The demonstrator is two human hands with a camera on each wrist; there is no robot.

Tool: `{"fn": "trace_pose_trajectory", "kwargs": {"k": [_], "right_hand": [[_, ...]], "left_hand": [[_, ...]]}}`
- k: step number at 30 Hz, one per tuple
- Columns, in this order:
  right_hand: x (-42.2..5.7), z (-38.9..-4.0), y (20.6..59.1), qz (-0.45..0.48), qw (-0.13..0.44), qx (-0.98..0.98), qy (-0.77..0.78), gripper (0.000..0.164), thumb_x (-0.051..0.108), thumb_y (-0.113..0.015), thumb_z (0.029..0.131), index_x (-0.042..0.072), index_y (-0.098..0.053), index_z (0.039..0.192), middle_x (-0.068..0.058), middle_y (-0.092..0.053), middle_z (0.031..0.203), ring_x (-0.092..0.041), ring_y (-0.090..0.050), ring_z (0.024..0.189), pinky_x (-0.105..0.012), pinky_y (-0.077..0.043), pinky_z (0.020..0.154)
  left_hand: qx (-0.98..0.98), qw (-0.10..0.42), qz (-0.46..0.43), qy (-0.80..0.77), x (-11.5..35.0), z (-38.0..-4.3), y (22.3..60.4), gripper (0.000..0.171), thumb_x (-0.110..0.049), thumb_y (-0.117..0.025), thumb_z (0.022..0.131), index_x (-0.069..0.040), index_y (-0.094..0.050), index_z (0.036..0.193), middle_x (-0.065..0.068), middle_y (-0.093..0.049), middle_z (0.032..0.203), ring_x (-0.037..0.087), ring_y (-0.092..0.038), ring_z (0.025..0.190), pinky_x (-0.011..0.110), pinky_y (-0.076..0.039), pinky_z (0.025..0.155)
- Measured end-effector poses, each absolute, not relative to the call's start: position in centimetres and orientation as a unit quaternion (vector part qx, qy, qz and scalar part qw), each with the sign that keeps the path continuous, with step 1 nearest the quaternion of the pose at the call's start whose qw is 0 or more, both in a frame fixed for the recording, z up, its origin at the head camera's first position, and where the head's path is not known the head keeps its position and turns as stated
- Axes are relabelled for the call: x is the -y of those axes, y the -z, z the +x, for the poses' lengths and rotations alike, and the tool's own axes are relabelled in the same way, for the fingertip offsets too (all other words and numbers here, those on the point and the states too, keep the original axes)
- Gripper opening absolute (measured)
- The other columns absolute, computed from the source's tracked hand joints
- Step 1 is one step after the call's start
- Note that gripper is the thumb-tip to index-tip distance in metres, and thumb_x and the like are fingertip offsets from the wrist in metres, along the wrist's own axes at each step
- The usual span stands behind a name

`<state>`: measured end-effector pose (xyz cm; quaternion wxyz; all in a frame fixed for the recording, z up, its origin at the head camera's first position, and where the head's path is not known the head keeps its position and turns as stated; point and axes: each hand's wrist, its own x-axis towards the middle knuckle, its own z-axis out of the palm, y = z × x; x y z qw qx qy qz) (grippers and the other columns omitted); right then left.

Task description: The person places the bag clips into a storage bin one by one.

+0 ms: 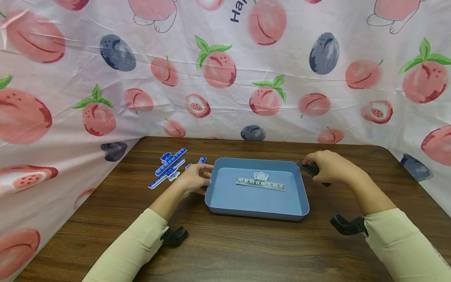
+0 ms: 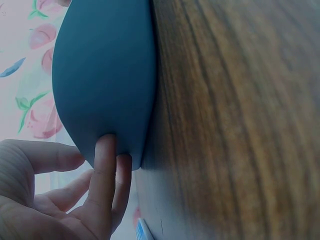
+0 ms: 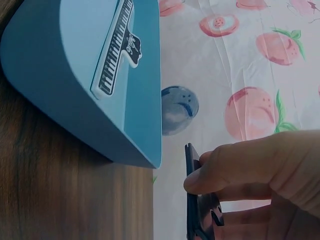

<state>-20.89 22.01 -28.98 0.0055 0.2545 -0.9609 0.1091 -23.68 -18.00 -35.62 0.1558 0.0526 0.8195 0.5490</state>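
On the table is a blue-grey tray (image 1: 225, 199), and in it lies a clear clip (image 1: 260, 183) with a piano-key strip. My left hand (image 1: 192, 178) is at the tray's left side; in the left wrist view its fairly straight fingers (image 2: 103, 165) touch the outer wall, with the thumb close to the rim. Past the tray's right side, my right hand (image 1: 331, 166) pinches a black clip (image 1: 311, 169) between thumb and fingers. In the right wrist view that black clip (image 3: 194, 215) shows nearly edge-on, apart from the tray corner.
Left of the tray lie blue-and-white piano-key clips: one farther back (image 1: 170, 161), another nearer (image 1: 166, 173), and a third (image 1: 201, 160) partly hidden behind my left hand. A fruit-print curtain (image 1: 225, 117) hangs behind the brown wooden table (image 1: 246, 250).
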Motion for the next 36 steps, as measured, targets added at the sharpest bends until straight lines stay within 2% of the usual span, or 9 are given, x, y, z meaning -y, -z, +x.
{"fn": "trace_pose_trajectory", "kwargs": {"k": [9,14,19,30,36], "right_hand": [[-20.6,-21.2,28.2,0.279,-0.04,0.953,-0.112,0.038,0.003,-0.076,0.067,0.004,-0.07,0.104,-0.006,-0.067,0.095,-0.024,-0.06,0.087,-0.046,-0.052,0.076],[-19.8,-21.4,27.8,0.283,-0.057,0.95,-0.114,0.037,0.003,-0.076,0.067,0.006,-0.071,0.104,-0.005,-0.065,0.093,-0.022,-0.058,0.087,-0.043,-0.052,0.076],[-18.9,-21.8,27.3,0.285,-0.074,0.948,-0.118,0.038,0.002,-0.076,0.068,0.007,-0.07,0.105,-0.007,-0.064,0.095,-0.024,-0.057,0.087,-0.038,-0.051,0.072],[-17.2,-23.0,27.3,0.295,-0.09,0.943,-0.129,0.038,-0.002,-0.074,0.07,0.006,-0.07,0.107,-0.016,-0.066,0.105,-0.029,-0.06,0.095,-0.04,-0.052,0.075],[-16.4,-23.9,27.9,0.275,-0.111,0.945,-0.135,0.038,-0.001,-0.074,0.071,0.007,-0.069,0.109,-0.015,-0.065,0.107,-0.029,-0.059,0.097,-0.038,-0.052,0.074]], "left_hand": [[-0.82,0.154,0.052,-0.549,18.0,-23.7,35.8,0.055,0.011,-0.055,0.089,0.0,-0.045,0.142,0.025,-0.057,0.123,0.032,-0.062,0.099,0.043,-0.058,0.065],[-0.82,0.154,0.051,-0.549,18.0,-23.7,35.7,0.056,0.011,-0.056,0.089,0.001,-0.045,0.142,0.026,-0.056,0.122,0.031,-0.063,0.097,0.044,-0.058,0.065],[-0.82,0.154,0.052,-0.548,18.0,-23.7,35.7,0.056,0.012,-0.056,0.089,0.001,-0.044,0.142,0.026,-0.056,0.122,0.031,-0.062,0.097,0.043,-0.058,0.064],[-0.821,0.151,0.051,-0.548,18.0,-23.7,35.7,0.056,0.012,-0.056,0.089,0.0,-0.045,0.142,0.026,-0.056,0.122,0.03,-0.062,0.096,0.042,-0.058,0.063],[-0.822,0.15,0.051,-0.547,18.0,-23.7,35.8,0.056,0.012,-0.056,0.088,0.0,-0.045,0.142,0.025,-0.057,0.122,0.03,-0.062,0.095,0.042,-0.058,0.063]]}}
